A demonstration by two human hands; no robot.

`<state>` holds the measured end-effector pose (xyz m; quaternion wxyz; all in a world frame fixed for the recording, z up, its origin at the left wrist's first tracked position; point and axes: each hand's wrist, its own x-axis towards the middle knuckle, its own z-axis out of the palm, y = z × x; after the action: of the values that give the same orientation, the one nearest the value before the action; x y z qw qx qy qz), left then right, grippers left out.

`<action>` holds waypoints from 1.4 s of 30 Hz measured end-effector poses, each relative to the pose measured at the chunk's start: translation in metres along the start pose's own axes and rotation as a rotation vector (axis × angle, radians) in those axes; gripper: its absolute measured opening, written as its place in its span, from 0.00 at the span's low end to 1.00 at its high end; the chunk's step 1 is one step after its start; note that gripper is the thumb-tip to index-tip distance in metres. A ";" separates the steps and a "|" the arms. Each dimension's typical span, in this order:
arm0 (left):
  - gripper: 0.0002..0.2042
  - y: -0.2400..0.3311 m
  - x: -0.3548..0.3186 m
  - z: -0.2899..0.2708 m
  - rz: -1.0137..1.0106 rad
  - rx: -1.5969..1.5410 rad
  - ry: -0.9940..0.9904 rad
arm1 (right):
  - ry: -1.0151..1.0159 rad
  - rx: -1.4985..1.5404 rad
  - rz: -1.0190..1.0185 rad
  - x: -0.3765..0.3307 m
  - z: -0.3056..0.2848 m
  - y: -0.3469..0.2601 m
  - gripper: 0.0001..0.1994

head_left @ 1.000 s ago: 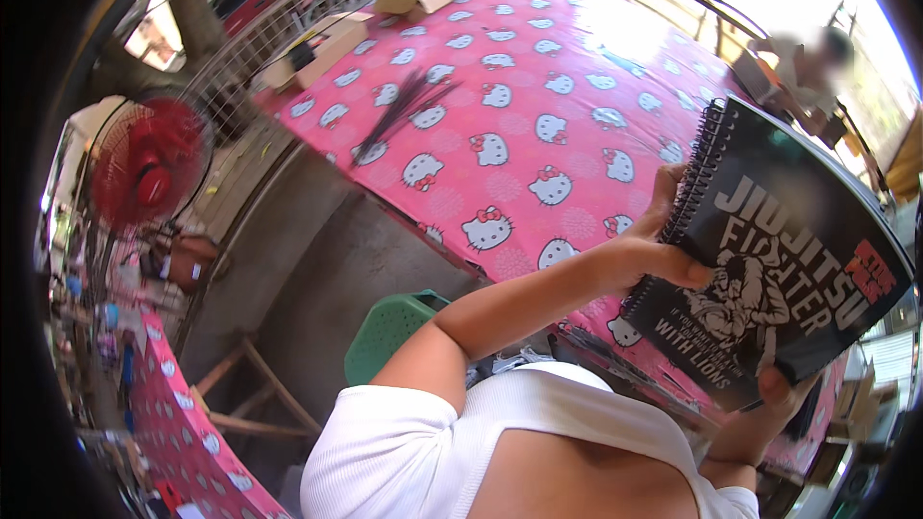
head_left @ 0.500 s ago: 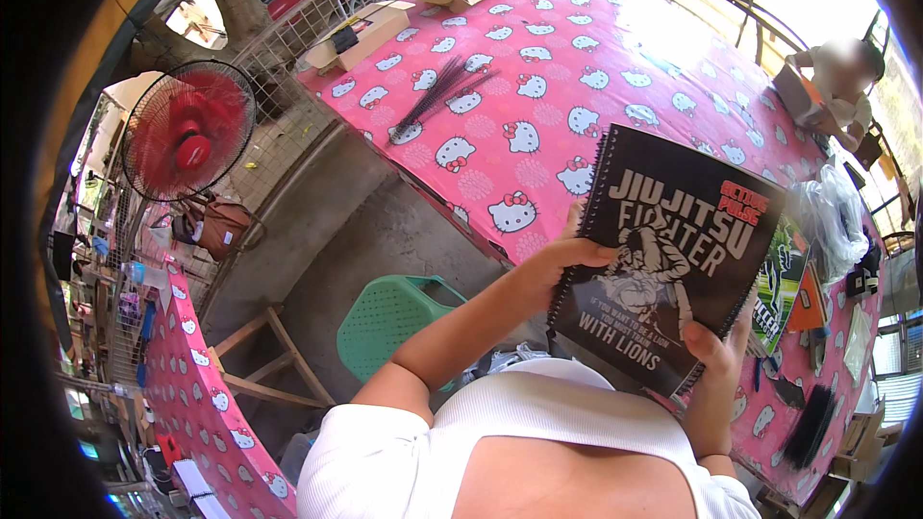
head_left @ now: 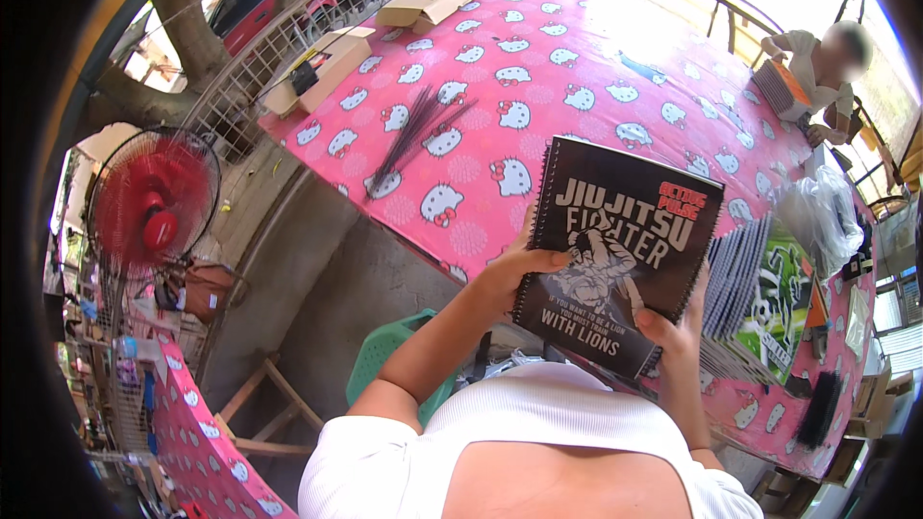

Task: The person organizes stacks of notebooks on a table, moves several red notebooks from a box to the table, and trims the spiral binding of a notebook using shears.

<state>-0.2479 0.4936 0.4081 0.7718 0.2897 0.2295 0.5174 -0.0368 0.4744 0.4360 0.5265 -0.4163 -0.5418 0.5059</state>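
A black spiral-bound notebook [head_left: 630,274] is held tilted in front of my chest, its cover showing a pale fighter drawing and lettering. My left hand [head_left: 524,267] grips its coil-bound left edge, with the thumb over the cover. On the opposite side my right hand [head_left: 681,329] clasps the lower right edge, thumb also on the front. The fingers behind the notebook are mostly hidden. Just beyond my right hand lies a stack of spiral notebooks [head_left: 777,298], the top one with a green sports cover.
A pink patterned tablecloth [head_left: 481,250] covers the large table. Thin black strands [head_left: 413,139] and cardboard boxes [head_left: 428,2] lie on it. At the far right a person [head_left: 803,48] handles orange-topped books beside clear plastic bags [head_left: 825,216]. A red fan [head_left: 154,197] and green stool [head_left: 375,360] stand left.
My view has swung so that the table and fan sit further left in the picture. More of the notebook stack shows at right. Both hands keep their hold on the black notebook.
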 end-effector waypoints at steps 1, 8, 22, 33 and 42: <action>0.33 0.004 0.007 -0.022 -0.027 0.010 -0.011 | -0.013 0.055 0.010 0.012 0.009 0.016 0.57; 0.51 0.082 0.089 -0.120 0.195 0.427 -0.135 | -0.101 0.010 -0.025 0.120 0.046 0.124 0.46; 0.66 0.110 0.184 -0.261 0.316 1.005 -0.682 | -0.588 -0.352 0.017 0.198 0.053 0.231 0.27; 0.69 0.099 0.195 -0.268 0.144 0.929 -0.560 | -0.540 -0.482 0.090 0.203 0.062 0.236 0.28; 0.69 0.075 0.196 -0.311 0.175 1.217 -0.678 | -0.633 -0.586 0.207 0.208 0.067 0.224 0.28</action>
<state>-0.4312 0.7640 0.2225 0.4569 0.8331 0.2010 0.2384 -0.1417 0.7033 0.2506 0.1410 -0.4247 -0.7523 0.4835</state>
